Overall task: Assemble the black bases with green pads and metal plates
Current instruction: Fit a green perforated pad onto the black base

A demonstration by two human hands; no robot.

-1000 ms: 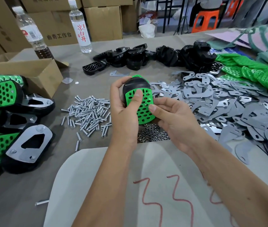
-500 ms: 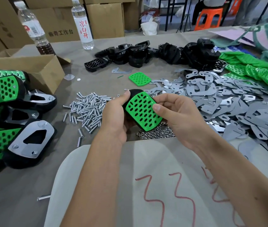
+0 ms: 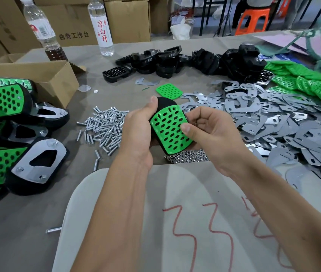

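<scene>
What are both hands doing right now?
Left hand: grips the black base with green pad.
Right hand: thumb presses the green pad.

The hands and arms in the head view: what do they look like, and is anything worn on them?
Both the left hand and the right hand are bare, without gloves. No ring, watch or bracelet shows. Both forearms are bare too, with no sleeve in view. The thumbnails are short.

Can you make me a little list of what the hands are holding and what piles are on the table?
left hand: grips black base
right hand: thumb presses green pad onto base
screws: pile left of hands
nuts: pile under hands
metal plates: heap on right
finished pieces: stacked far left
spare pad: lies alone behind hands
</scene>
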